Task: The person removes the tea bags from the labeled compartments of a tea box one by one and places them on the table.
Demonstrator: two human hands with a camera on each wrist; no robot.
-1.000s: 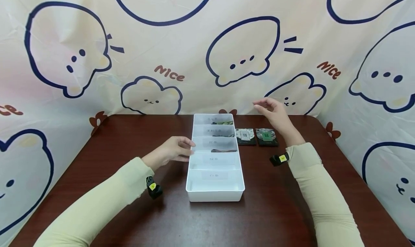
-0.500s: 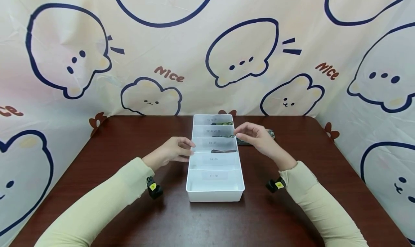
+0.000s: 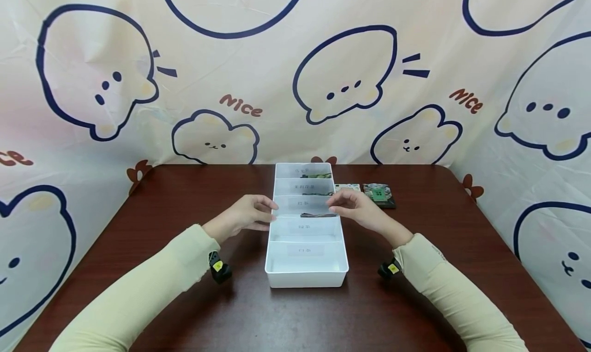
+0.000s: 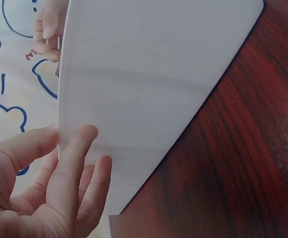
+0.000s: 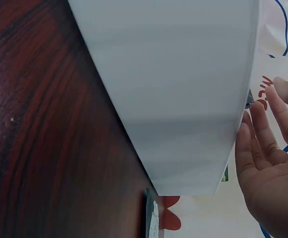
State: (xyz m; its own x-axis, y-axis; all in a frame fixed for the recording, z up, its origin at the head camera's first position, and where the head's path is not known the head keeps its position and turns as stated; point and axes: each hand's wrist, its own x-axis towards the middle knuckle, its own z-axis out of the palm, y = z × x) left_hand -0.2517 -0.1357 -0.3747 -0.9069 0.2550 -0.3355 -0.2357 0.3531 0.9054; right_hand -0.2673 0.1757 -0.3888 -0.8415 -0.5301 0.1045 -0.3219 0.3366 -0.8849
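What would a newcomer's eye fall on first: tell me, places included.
First, the white divided box, standing mid-table and running lengthwise away from the viewer. Next, the pale backdrop behind the table, with big dark-blue cartoon outlines. Then two flat packets, on the table just right of the box's far half.

Head view overlooks the box (image 3: 307, 280) wrist views flank
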